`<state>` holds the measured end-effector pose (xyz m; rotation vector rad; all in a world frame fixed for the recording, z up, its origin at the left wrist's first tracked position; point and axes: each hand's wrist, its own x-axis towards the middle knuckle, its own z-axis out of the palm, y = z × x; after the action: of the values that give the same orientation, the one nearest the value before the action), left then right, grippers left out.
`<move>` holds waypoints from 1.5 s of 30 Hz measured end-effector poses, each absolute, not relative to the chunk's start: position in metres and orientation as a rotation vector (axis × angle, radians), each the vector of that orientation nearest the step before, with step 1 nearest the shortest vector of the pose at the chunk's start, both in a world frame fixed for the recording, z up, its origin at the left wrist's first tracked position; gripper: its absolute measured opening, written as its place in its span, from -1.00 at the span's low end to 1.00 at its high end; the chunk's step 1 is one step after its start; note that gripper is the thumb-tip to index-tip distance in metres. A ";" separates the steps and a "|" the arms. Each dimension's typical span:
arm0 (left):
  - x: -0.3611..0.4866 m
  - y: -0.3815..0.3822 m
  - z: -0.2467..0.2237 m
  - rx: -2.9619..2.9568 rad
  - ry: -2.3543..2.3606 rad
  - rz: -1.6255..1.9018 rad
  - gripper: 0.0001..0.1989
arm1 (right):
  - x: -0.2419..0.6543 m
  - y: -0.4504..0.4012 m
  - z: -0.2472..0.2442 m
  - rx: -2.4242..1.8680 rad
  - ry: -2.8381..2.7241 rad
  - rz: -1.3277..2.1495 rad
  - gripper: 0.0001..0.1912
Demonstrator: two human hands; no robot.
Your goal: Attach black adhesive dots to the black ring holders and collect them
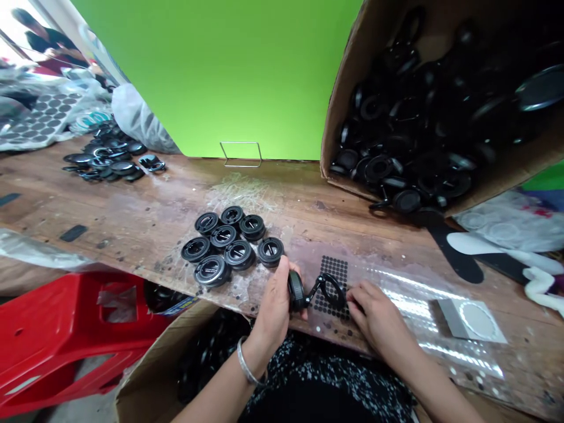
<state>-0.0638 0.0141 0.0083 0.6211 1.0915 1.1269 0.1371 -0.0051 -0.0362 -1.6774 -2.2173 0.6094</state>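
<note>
My left hand [277,302] is closed around the thick round base of a black hinged holder [297,290]. From that base a jointed arm reaches right to an open black ring [333,291]. My right hand [374,308] has its fingertips pinched together at the ring's right edge; what is between them, if anything, is hidden. Behind the ring lies a sheet of small black dots [333,265]. Just left of my hands, several black round pieces [224,236] with ridged rims sit in a close group on the wooden table [163,217].
A carton [328,141] of black parts lies at the right, beside a green panel [247,76] and a wire stand [240,154]. Black parts [108,155] are heaped back left. A red stool [66,335] and open carton [154,358] stand below the edge. A person [48,41] is far left.
</note>
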 end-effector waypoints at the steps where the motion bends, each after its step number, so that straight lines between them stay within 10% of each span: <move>1: -0.063 0.014 0.007 0.614 1.104 1.130 -0.52 | 0.137 -0.004 -0.036 -1.689 -2.229 0.600 -0.82; 39: -0.052 0.002 -0.004 0.931 1.276 1.061 -0.47 | 0.084 -0.033 0.007 -1.239 -1.954 0.515 -0.86; 45: -0.057 0.003 -0.010 0.752 1.268 1.157 -0.47 | 0.082 -0.060 -0.001 -1.079 -2.235 0.140 -0.52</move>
<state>-0.0569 0.0027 -0.0096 0.7523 1.2676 1.1566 0.0816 -0.0603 -0.0014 -1.0792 -2.2348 0.1400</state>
